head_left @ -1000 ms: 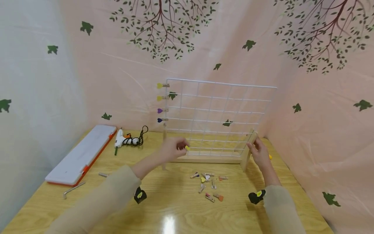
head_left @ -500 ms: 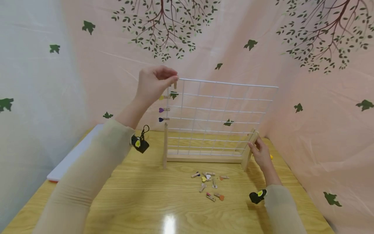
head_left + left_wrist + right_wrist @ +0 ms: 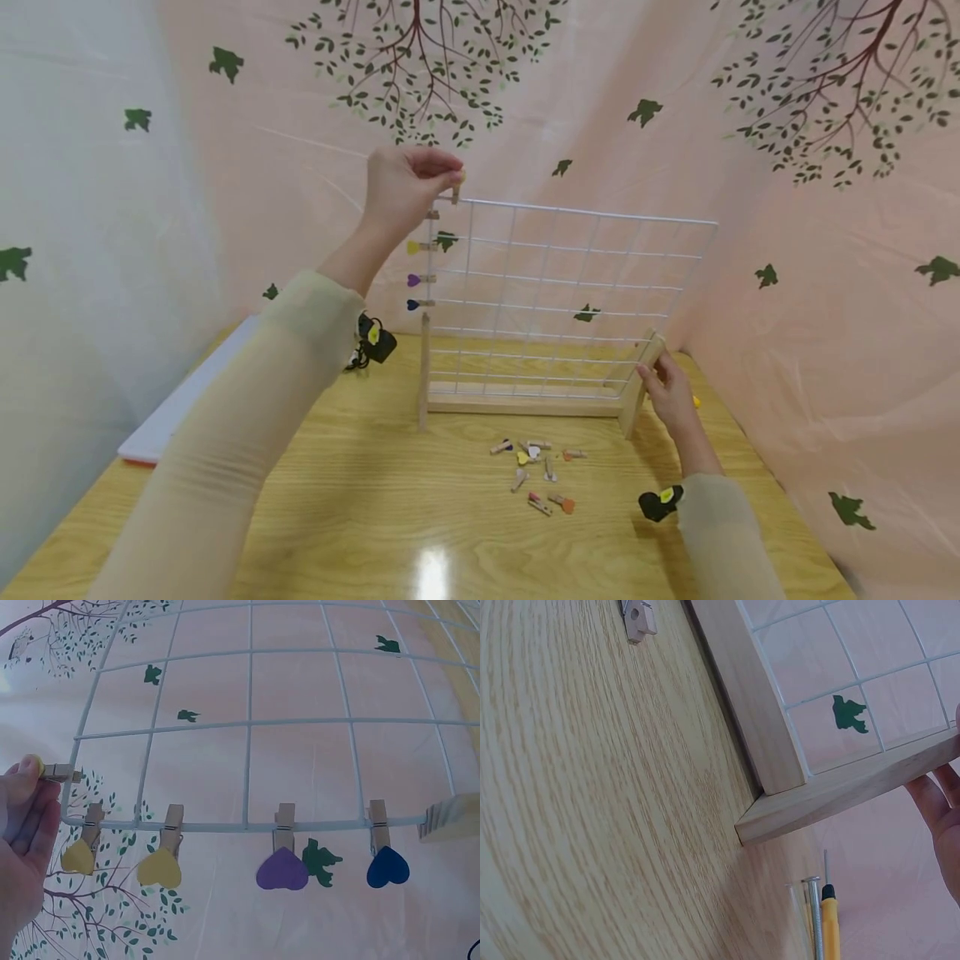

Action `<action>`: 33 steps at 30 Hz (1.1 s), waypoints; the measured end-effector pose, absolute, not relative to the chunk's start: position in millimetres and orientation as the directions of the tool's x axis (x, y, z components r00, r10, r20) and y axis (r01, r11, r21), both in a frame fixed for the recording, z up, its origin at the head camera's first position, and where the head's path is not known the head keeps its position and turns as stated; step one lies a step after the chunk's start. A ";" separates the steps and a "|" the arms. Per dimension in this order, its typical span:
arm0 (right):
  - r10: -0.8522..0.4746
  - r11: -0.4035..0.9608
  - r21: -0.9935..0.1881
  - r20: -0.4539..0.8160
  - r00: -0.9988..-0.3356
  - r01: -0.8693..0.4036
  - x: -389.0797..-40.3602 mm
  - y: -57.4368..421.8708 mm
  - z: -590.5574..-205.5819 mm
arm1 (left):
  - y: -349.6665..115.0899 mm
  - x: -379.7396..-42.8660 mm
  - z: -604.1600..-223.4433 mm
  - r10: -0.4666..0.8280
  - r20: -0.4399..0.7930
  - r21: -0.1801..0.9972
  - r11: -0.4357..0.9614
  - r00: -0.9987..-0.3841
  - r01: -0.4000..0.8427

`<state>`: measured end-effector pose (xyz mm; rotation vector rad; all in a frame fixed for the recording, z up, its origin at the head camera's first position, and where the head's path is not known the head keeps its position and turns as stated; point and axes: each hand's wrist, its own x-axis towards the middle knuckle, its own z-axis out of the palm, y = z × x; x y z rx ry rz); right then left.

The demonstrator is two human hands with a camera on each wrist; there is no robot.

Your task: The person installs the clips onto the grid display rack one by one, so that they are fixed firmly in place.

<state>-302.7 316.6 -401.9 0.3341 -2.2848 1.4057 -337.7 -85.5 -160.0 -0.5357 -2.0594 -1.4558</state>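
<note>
My left hand (image 3: 397, 190) pinches a small wooden clothespin (image 3: 60, 773) with a yellow heart. Its jaws meet the top wire of the white wire grid (image 3: 558, 207), close to the upper left corner. Down the grid's left edge are clipped heart clothespins: a yellow one (image 3: 79, 856), another yellow one (image 3: 160, 868), a purple one (image 3: 282, 868) and a dark blue one (image 3: 388, 867). My right hand (image 3: 670, 398) grips the right post of the wooden stand (image 3: 636, 396) that carries the grid; part of its fingers is hidden behind the post.
Several loose heart clothespins, among them an orange one (image 3: 562, 503), lie on the table (image 3: 390, 517) before the stand. A white case (image 3: 191, 387) lies at the left, partly behind my sleeve. Behind the right post are a yellow-handled screwdriver (image 3: 829, 922) and a bolt (image 3: 815, 919).
My left hand has risen from low in front of the grid to its top left corner, bringing the yellow heart clothespin onto the top wire. My right hand stays on the post.
</note>
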 end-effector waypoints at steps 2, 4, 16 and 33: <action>0.022 0.457 -0.782 0.485 -0.874 -0.423 -302.7 316.9 -401.4 | -86.7 -337.9 -161.8 0.018 0.642 0.714 0.350 -0.767 0.606; 0.019 0.459 -0.782 0.483 -0.875 -0.422 -302.4 317.4 -401.3 | -88.3 -338.2 -164.0 0.034 0.641 0.707 0.363 -0.766 0.607; 0.011 0.435 -0.789 0.486 -0.874 -0.434 -302.0 318.5 -401.1 | -89.8 -309.5 -175.8 0.118 0.780 0.507 0.457 -0.615 0.730; 0.000 0.437 -0.796 0.464 -0.886 -0.418 -318.3 331.7 -417.5 | -35.9 -298.9 -382.8 0.462 0.409 0.610 0.502 -0.787 0.612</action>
